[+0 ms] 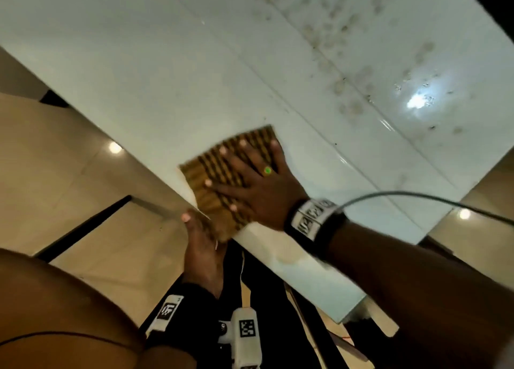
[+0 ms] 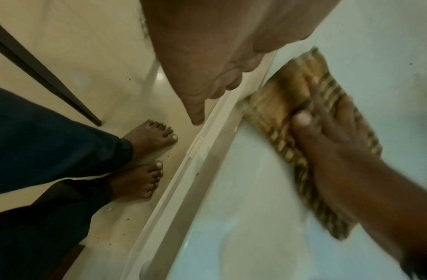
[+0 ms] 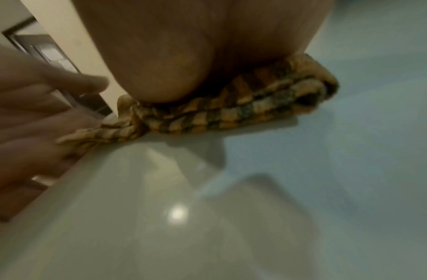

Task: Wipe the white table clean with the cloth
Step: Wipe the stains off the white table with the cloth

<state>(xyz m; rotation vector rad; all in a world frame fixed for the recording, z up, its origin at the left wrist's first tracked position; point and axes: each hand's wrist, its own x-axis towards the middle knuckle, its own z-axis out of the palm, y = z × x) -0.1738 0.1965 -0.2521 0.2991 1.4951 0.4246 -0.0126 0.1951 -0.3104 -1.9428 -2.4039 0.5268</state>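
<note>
Gleaming under ceiling lights, the white table (image 1: 167,71) carries dark smudges (image 1: 347,71) beyond the right hand (image 1: 258,185), over beige floor tiles (image 1: 55,160). The right hand's spread, straight fingers press the striped cloth (image 1: 219,174) flat at the table's near edge, its long axis along that edge. Below it, the left hand (image 1: 201,246) waits cupped, holding nothing.

Table (image 1: 167,76) top glossy white, smudged w/ dull grime; cloth (image 1: 211,174) woven, ribbed, matt; floor (image 1: 55,174) tiles shiny.

Head looks down; wrist views close on cloth (image 2: 301,106).
</note>
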